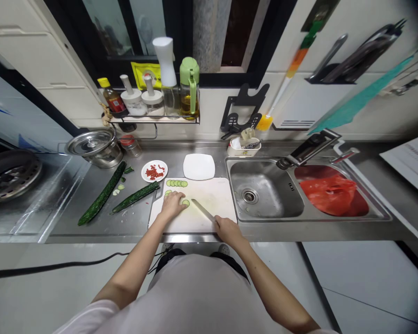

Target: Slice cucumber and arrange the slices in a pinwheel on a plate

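Note:
My right hand (227,230) is wrapped round the handle of a kitchen knife (202,209), whose blade points up and left over the white cutting board (209,190). On the board's left half, my left hand (173,206) has its thumb and fingers curled about a round cucumber slice (186,202). Another slice shows partly past its fingertips. An overlapping row of cucumber slices (177,183) lies at the board's far left. Left of the board rests a cut cucumber (135,197), its end near the board's edge, and a long whole cucumber (102,194) lies farther left.
Behind the board are a plate of chopped red pieces (154,178) and a white plate (199,167). A sink (264,185) adjoins the right side, with a red bag (329,194) in its second basin. A lidded pot (95,147) stands back left, below a bottle rack (156,119).

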{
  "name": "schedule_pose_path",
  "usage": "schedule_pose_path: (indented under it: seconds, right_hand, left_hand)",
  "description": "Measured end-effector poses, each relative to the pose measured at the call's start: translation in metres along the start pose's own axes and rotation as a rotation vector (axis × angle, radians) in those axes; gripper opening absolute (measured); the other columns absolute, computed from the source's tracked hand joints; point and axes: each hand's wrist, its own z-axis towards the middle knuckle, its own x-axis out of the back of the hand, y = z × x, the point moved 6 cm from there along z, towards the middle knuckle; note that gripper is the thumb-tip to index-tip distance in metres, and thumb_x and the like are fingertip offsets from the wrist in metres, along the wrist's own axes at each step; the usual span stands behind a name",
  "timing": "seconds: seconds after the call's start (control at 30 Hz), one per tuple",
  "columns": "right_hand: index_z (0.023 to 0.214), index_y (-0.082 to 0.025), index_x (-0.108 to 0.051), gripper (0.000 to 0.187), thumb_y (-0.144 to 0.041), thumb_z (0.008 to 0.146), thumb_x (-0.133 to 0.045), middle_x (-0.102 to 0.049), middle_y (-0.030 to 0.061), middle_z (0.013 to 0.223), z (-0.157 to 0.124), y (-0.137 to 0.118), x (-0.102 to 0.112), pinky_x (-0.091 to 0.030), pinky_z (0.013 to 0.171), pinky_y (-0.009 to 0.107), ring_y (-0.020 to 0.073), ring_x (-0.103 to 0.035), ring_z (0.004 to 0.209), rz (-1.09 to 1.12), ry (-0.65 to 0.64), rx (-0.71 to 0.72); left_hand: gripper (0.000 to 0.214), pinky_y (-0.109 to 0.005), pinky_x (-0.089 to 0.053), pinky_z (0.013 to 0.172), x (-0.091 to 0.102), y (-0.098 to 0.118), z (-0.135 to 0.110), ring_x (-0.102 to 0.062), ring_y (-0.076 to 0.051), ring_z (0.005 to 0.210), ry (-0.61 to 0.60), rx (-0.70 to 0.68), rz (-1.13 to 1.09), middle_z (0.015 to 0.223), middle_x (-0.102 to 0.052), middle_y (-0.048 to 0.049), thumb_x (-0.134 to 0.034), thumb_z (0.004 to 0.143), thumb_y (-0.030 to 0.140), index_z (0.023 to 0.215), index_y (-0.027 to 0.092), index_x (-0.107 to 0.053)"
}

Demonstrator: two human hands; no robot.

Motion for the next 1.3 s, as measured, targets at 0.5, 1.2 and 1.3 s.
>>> schedule_pose_path:
  seconds: [0.5, 1.2, 1.3]
  right_hand:
    - [0.110, -0.017, -0.057, 0.029, -0.020, 0.094, -0.033, -0.069, 0.0149, 0.096, -0.003, -0.019, 0.006, -0.041, 0.072, 0.032, 0.0253, -0.065, 0.093, -0.099, -0.046, 0.082]
    - [0.111, -0.017, -0.055, 0.026, -0.017, 0.095, -0.034, -0.067, 0.0144, 0.099, 0.017, -0.027, 0.017, -0.044, 0.073, 0.030, 0.0223, -0.065, 0.094, -0.155, -0.076, 0.187]
    - [0.112, -0.016, -0.055, 0.027, -0.015, 0.094, -0.034, -0.067, 0.0143, 0.098, 0.020, -0.030, 0.017, -0.045, 0.074, 0.030, 0.0229, -0.065, 0.095, -0.147, -0.070, 0.187]
  left_hand:
    - [0.029, -0.039, -0.035, 0.091, -0.011, 0.000, -0.010, -0.049, -0.029, 0.110, 0.012, 0.069, -0.014, 0.108, -0.061, -0.0084, -0.067, 0.077, 0.036, 0.104, 0.025, -0.069]
    - [0.027, -0.038, -0.035, 0.092, -0.013, -0.002, -0.009, -0.049, -0.028, 0.110, -0.013, 0.100, -0.022, 0.108, -0.060, -0.0067, -0.066, 0.078, 0.036, 0.103, 0.027, -0.069]
    - [0.029, -0.039, -0.035, 0.093, -0.012, -0.001, -0.011, -0.049, -0.028, 0.111, -0.012, 0.121, -0.014, 0.110, -0.061, -0.0068, -0.067, 0.078, 0.037, 0.105, 0.028, -0.067]
